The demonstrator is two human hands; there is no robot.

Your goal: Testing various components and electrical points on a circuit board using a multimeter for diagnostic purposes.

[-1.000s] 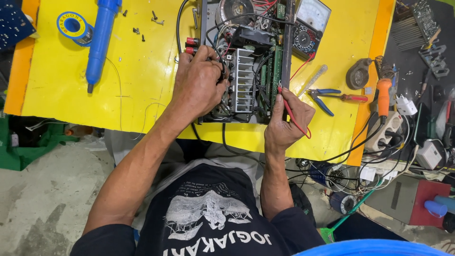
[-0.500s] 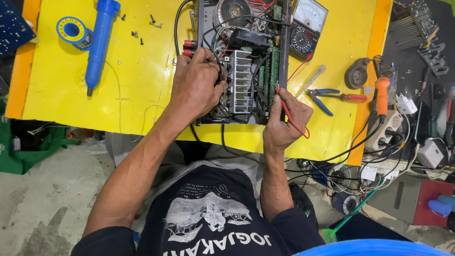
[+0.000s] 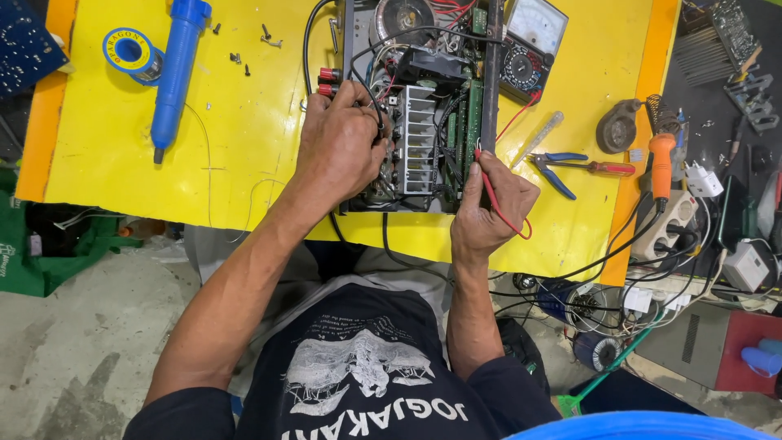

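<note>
our left hand (image 3: 340, 151) grips black wires inside the opened black metal amplifier chassis (image 3: 415, 106); beside it our right hand (image 3: 489, 208) pinches a thin red meter probe (image 3: 487, 183) against its green board, probing unfinished.

The view has slid a little: the open amplifier (image 3: 415, 106) and yellow table (image 3: 122, 155) now sit slightly lower and further right in the head view than a second ago, so more of the meter (image 3: 531, 45) shows at the top. The left hand (image 3: 342, 151) has crept a touch up the chassis toward the red terminals (image 3: 327, 81). The right hand (image 3: 487, 208) has barely shifted, its red probe (image 3: 485, 179) now angled nearer the board's edge
</note>
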